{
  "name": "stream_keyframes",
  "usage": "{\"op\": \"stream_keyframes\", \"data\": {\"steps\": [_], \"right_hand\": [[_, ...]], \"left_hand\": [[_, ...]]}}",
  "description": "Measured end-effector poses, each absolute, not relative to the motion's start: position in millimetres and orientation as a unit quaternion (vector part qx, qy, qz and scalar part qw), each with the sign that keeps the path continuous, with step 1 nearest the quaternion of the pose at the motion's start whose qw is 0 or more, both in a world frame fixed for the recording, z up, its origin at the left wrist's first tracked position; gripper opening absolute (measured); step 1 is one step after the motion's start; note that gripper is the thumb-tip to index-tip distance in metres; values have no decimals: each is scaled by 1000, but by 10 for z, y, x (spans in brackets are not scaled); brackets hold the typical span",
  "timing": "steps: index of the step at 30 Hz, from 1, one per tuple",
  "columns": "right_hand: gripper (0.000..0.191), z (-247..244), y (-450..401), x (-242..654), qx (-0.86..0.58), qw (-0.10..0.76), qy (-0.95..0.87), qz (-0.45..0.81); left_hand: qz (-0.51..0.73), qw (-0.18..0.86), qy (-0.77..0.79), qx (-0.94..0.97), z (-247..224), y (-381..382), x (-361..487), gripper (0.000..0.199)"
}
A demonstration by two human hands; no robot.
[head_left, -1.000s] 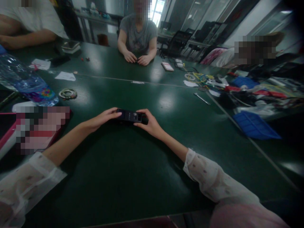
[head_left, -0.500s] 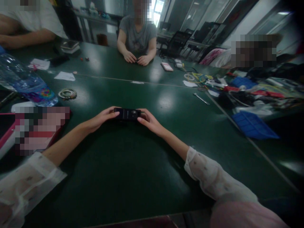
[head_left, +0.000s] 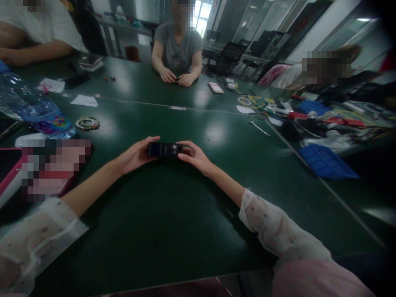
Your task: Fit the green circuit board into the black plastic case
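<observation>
A small black device (head_left: 165, 150) with a dark screen and light markings on its front is between my two hands, low over the green table or resting on it; I cannot tell which. My left hand (head_left: 136, 154) is around its left end, one digit stretched along the top edge and part of the hand below. My right hand (head_left: 195, 157) grips the right end, thumb at the lower front corner and fingers behind the upper edge. The device's back and some fingertips are hidden.
To my left are a water bottle (head_left: 46, 109), a pink-edged case (head_left: 74, 173) and a bracelet-like ring (head_left: 88, 123). A wrench (head_left: 260, 128), a blue tray (head_left: 328, 161) and tangled cables (head_left: 260, 103) lie right. Across the table (head_left: 148, 231) sits a person (head_left: 177, 51) with hands together.
My left thumb has come off the device's front, and the left hand has opened slightly around its end. My right hand keeps its grip. The view has shifted slightly.
</observation>
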State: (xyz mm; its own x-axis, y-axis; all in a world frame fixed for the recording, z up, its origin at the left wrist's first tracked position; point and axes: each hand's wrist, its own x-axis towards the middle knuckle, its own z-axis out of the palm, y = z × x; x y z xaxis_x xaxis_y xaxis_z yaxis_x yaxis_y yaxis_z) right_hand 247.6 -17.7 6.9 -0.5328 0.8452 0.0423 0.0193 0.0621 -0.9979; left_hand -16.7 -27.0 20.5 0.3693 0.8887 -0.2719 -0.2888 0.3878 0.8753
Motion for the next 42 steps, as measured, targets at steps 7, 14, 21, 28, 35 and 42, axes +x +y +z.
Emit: {"op": "stream_keyframes", "data": {"steps": [7, 14, 21, 28, 35, 42], "right_hand": [[46, 62, -181, 2447, -343, 337, -661, 576], [42, -33, -166, 2451, -350, 342, -722, 489], [54, 18, -235, 2441, -355, 340, -792, 361], [64, -29, -219, 2421, -356, 349, -791, 354], [51, 10, -247, 2399, -376, 343, -795, 331], [50, -23, -231, 2408, -389, 353, -783, 333]], "left_hand": [[405, 768, 388, 309, 130, -248, -166, 50], [400, 755, 383, 350, 148, -258, -191, 43], [391, 761, 396, 333, 77, -167, -196, 37], [385, 790, 370, 301, 58, -153, -224, 25], [377, 815, 344, 276, 26, -118, -259, 24], [384, 827, 325, 249, 46, -133, -249, 25]]}}
